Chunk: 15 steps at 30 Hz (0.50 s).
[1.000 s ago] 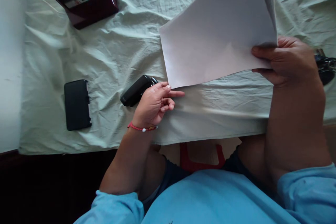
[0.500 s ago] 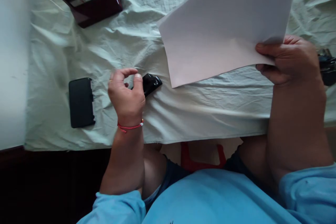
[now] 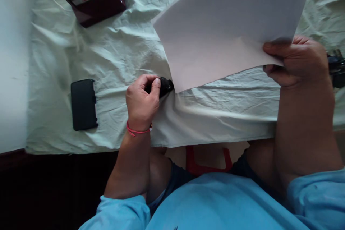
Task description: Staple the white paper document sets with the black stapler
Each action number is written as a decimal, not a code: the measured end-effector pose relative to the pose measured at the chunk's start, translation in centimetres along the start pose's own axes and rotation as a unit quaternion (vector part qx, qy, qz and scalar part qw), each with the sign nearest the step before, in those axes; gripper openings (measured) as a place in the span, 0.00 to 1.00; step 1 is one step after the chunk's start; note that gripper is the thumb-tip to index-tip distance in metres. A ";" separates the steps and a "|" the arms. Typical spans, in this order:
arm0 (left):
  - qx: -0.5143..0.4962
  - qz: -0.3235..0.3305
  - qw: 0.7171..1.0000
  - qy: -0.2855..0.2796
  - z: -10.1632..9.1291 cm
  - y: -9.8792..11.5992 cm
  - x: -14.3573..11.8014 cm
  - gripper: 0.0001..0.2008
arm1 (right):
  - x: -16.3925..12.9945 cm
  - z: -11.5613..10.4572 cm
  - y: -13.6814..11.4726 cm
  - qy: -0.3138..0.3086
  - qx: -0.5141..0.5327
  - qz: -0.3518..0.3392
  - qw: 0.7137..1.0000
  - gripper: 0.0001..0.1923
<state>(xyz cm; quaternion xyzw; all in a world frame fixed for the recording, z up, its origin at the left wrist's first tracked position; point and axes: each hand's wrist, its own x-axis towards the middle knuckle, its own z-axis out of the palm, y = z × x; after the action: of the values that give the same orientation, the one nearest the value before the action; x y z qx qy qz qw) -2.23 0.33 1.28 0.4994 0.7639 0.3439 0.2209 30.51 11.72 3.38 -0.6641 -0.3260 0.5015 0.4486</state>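
My right hand [image 3: 299,63] pinches the right edge of some white paper [image 3: 229,32] between thumb and fingers, holding it raised and slightly curved above the cloth. Whether it is one sheet or a few, I cannot tell. My left hand [image 3: 142,95], with a red string at the wrist, is closed around a black stapler [image 3: 165,87]. Fingers cover much of the stapler's body. Its front end points right, at the paper's lower left corner; whether the corner lies inside the jaws is not clear.
A pale green wrinkled cloth [image 3: 121,50] covers the table. To the left lies a black rectangular case [image 3: 83,105]. A dark red box-shaped device [image 3: 99,10] stands at the back left. Dark objects [image 3: 336,66], partly hidden, sit beyond my right hand. Below the table edge is a red stool [image 3: 207,167].
My left hand has moved right and closed on the stapler, which has shifted right to the paper's corner. The paper has moved slightly left at its left edge; my right hand has stayed nearly still.
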 end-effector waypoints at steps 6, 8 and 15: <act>-0.030 0.006 1.000 -0.002 0.1 0.1 -0.1 0.05 | 0.0 -0.2 0.2 -0.010 0.007 -0.012 1.000 0.15; -0.042 0.007 0.999 -0.005 0.1 0.1 -0.2 0.05 | 0.0 -0.1 0.1 -0.010 0.010 -0.014 1.000 0.14; -0.039 0.003 0.999 -0.012 0.1 0.2 -0.3 0.05 | -0.1 0.2 -0.2 -0.015 0.038 -0.007 0.999 0.15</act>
<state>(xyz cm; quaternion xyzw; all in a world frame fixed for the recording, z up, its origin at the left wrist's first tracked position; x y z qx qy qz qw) -1.90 0.13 1.40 0.4970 0.7456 0.3683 0.2478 30.31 11.76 3.58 -0.6364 -0.3178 0.5203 0.4724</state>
